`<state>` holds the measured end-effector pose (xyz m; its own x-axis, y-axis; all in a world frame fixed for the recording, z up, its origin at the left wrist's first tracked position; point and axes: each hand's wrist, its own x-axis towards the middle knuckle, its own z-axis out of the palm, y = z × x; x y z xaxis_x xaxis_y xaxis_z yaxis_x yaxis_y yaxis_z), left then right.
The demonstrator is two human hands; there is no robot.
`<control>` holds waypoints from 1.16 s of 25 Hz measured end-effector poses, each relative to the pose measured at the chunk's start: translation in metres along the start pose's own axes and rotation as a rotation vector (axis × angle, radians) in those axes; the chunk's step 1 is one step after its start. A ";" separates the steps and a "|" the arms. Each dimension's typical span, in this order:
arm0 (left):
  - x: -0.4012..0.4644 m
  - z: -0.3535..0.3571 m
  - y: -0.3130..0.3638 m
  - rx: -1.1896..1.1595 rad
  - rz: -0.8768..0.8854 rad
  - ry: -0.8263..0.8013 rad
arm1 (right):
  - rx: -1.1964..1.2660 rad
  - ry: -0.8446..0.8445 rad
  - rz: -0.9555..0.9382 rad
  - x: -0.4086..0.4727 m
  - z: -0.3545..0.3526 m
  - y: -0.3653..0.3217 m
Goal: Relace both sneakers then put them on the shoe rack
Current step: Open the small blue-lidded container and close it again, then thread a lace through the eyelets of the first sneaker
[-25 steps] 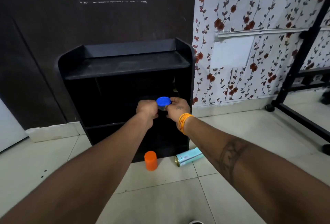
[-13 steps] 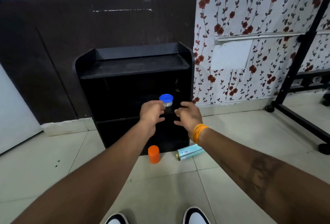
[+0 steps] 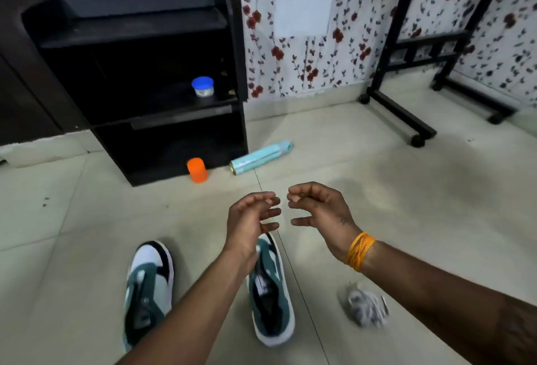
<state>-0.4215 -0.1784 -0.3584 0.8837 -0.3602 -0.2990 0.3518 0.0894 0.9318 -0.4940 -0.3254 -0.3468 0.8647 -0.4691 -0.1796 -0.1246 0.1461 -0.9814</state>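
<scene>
Two white, teal and black sneakers stand on the tiled floor with toes pointing away from me: one sneaker (image 3: 149,283) on the left, the other sneaker (image 3: 271,300) partly under my left forearm. A bundle of grey-white laces (image 3: 364,305) lies on the floor to their right. The black shoe rack (image 3: 139,30) stands against the wall ahead. My left hand (image 3: 251,219) and my right hand (image 3: 318,209) hover side by side above the floor, fingers loosely curled, holding nothing.
A small jar with a blue lid (image 3: 202,86) sits on the rack's middle shelf. An orange cap (image 3: 197,170) and a teal spray can (image 3: 260,157) lie at the rack's foot. A black wheeled frame (image 3: 401,114) stands at the right.
Both hands have let go of the blue-lidded jar, left on the rack's shelf, and pulled back toward me. The view has tilted down, bringing the sneakers and laces into sight.
</scene>
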 end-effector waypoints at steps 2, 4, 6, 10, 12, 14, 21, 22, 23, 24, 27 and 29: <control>-0.018 0.014 -0.026 0.009 -0.018 -0.019 | 0.005 0.034 0.014 -0.026 -0.026 0.022; -0.036 0.033 -0.052 0.005 -0.058 -0.038 | -0.037 0.077 0.016 -0.049 -0.055 0.042; -0.055 0.054 -0.079 0.016 -0.114 -0.089 | -0.084 0.151 0.031 -0.070 -0.086 0.065; -0.080 0.085 -0.123 0.091 -0.196 -0.095 | -0.284 0.278 0.025 -0.099 -0.141 0.107; -0.088 0.096 -0.149 0.228 -0.226 -0.034 | -0.471 0.310 0.065 -0.110 -0.165 0.130; -0.093 0.099 -0.172 0.352 -0.276 0.016 | -0.571 0.305 0.140 -0.122 -0.176 0.147; -0.087 0.105 -0.211 0.468 -0.355 -0.004 | -0.834 0.200 0.143 -0.123 -0.171 0.182; -0.086 0.107 -0.213 0.467 -0.362 -0.029 | -0.841 0.214 0.109 -0.121 -0.171 0.184; -0.086 0.107 -0.214 0.468 -0.367 -0.049 | -0.846 0.230 0.080 -0.120 -0.171 0.184; -0.085 0.107 -0.215 0.483 -0.378 -0.064 | -0.855 0.241 0.045 -0.117 -0.173 0.183; -0.077 0.104 -0.205 0.560 -0.307 -0.044 | -0.864 0.230 -0.051 -0.109 -0.179 0.166; -0.065 0.102 -0.189 0.645 -0.126 -0.096 | -0.796 0.204 -0.102 -0.103 -0.179 0.148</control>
<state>-0.5772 -0.2665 -0.4938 0.8059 -0.4154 -0.4219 0.1688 -0.5218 0.8362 -0.6883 -0.4113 -0.4857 0.7946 -0.6068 -0.0209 -0.4243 -0.5302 -0.7341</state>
